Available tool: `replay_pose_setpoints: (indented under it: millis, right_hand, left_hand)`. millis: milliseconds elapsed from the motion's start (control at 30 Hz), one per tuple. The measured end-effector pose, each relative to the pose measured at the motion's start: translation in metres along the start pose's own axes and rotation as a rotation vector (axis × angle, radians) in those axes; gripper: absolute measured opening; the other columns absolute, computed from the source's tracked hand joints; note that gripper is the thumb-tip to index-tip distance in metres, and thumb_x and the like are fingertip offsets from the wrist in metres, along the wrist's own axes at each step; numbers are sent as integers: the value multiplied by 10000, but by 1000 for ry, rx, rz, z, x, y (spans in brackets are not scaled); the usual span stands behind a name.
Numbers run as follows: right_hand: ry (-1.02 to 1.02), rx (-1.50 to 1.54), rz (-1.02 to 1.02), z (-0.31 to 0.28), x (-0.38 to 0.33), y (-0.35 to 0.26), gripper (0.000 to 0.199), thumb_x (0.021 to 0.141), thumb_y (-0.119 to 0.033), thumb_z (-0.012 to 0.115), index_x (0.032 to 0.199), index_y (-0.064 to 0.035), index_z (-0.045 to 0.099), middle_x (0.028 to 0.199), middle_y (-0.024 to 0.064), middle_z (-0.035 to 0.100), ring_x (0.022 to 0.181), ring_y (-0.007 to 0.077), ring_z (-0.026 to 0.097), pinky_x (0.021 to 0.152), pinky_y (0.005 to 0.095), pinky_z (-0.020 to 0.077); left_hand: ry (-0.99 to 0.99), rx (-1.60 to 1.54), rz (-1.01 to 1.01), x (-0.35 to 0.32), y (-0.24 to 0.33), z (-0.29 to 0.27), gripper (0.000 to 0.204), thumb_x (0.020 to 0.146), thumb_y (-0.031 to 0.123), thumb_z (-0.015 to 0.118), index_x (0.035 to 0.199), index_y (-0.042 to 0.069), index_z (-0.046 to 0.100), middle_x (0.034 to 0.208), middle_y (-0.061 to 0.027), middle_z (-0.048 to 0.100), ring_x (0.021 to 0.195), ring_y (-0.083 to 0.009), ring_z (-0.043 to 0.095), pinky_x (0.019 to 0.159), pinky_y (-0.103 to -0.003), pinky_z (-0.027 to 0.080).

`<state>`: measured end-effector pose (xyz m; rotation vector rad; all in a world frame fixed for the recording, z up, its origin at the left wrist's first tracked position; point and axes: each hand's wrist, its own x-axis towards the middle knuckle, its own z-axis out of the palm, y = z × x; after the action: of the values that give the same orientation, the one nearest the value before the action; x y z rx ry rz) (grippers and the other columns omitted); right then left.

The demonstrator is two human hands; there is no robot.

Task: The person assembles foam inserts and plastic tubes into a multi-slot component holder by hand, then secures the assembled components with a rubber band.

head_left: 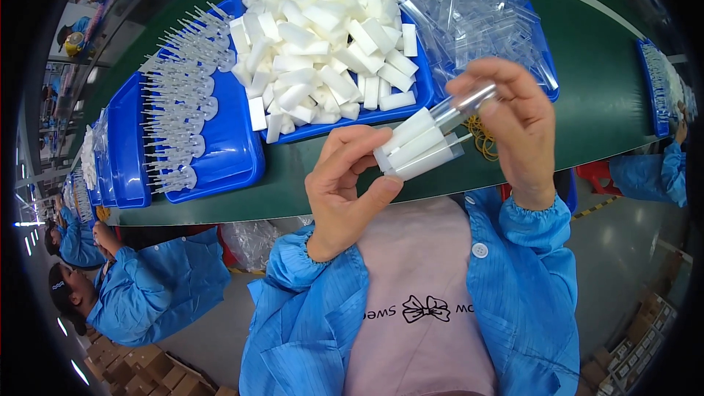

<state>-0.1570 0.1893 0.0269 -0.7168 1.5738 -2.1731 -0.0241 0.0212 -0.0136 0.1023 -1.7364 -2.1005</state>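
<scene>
- The left grip [334, 194] is kept with fingers curled, thumb and fingertips closed on the left-hand ends of three white pieces [419, 148].
- The right grip [522, 121] is raised, its thumb and bent fingers pinched on a clear tube [451, 108].
- Below the grips, a bow print [425, 309] and dark, partly covered lettering are borne by a pink shirt [418, 257].
- Between the grips, the white pieces are bunched lengthwise, smooth and partly sheathed in clear plastic; the tube's fit over one cannot be told surely.
- Beyond the left grip, white blocks [323, 37] are heaped in a blue tray [412, 105] on the bench [598, 66].
</scene>
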Motion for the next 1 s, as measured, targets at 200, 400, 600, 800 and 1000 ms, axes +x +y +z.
replay_pose_setpoints:
  millis: [200, 400, 600, 800, 1000]
  right_hand:
    - [-50, 119, 74, 3, -5, 5, 334, 874, -25, 490, 1202, 36, 484, 1087, 154, 612, 998, 153, 578, 878, 280, 459]
    - [-40, 48, 41, 8, -10, 1, 331, 865, -2, 494, 1192, 43, 483, 1090, 164, 605, 1013, 168, 575, 898, 296, 448]
    - [-27, 28, -11, 9, -12, 1, 342, 853, 22, 507, 1193, 54, 482, 1087, 170, 602, 1026, 192, 576, 909, 311, 445]
    - [-171, -103, -62, 1, -9, -2, 316, 848, 26, 526, 1162, 62, 512, 1086, 170, 601, 1038, 211, 578, 911, 322, 446]
    - [-164, 33, -47, 2, -7, 8, 310, 853, -8, 559, 1153, 63, 535, 1104, 166, 599, 1017, 200, 582, 897, 310, 450]
  left_hand:
    - [9, 24, 4, -2, 2, 0, 439, 726, 4, 733, 1142, -25, 594, 1133, -108, 495, 1015, -179, 548, 883, -283, 477]
    - [26, 299, 152, -2, 4, -2, 446, 655, -13, 751, 1085, -11, 635, 1071, -114, 528, 954, -182, 555, 822, -282, 486]
    - [1, 515, 308, 1, 15, 1, 431, 605, -25, 764, 1025, -7, 667, 1010, -115, 549, 872, -191, 578, 742, -291, 504]
    - [-21, 556, 318, 3, 14, -1, 426, 605, -34, 760, 1020, -9, 669, 1014, -120, 550, 852, -190, 587, 725, -290, 510]
    - [-16, 523, 292, 4, 12, 1, 425, 602, -45, 752, 1018, -2, 675, 1011, -117, 554, 866, -191, 586, 743, -286, 505]
